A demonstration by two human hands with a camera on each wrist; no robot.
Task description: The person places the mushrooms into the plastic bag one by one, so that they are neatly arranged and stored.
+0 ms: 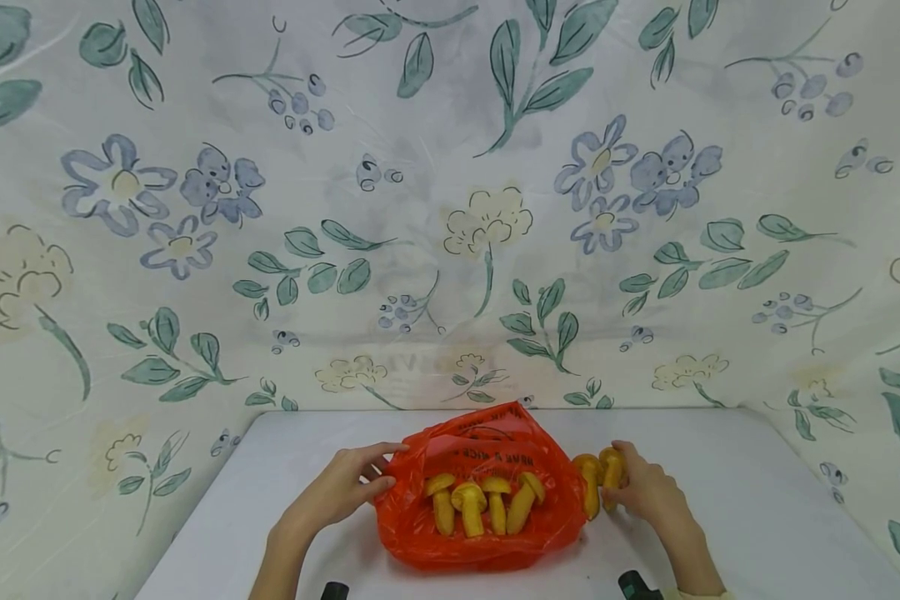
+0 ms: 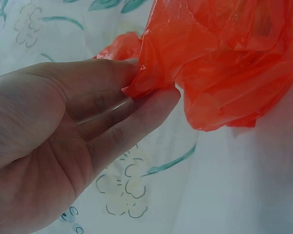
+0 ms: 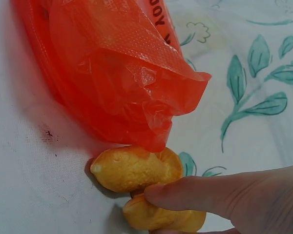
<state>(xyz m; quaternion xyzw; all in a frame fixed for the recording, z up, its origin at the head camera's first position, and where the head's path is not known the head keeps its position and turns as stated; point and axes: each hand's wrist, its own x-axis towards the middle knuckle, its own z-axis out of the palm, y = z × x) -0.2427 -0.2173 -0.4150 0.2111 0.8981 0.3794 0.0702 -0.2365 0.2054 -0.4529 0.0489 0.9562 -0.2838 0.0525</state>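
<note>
A crinkled red plastic bag (image 1: pixel 465 554) with dark print lies mid-table, its mouth spread toward me. Inside it, several yellow-brown toy-like mushrooms (image 1: pixel 471 507) stand in a row, caps up. My left hand (image 1: pixel 348 479) grips the bag's left rim; in the left wrist view a fold of red plastic (image 2: pixel 154 73) passes between the fingers. To the right of the bag, my right hand (image 1: pixel 651 490) pinches a mushroom (image 1: pixel 612 477), its thumb (image 3: pixel 168 195) lying on it in the right wrist view. Another mushroom (image 3: pixel 132 170) sits between that one and the bag's right side.
The white table (image 1: pixel 750 517) runs back to a pale floral cloth (image 1: pixel 420 208) that rises behind and along both sides. Two dark device ends (image 1: pixel 335 591) show at the bottom edge, near the forearms. A small dark smudge (image 3: pixel 48 134) marks the table beside the bag.
</note>
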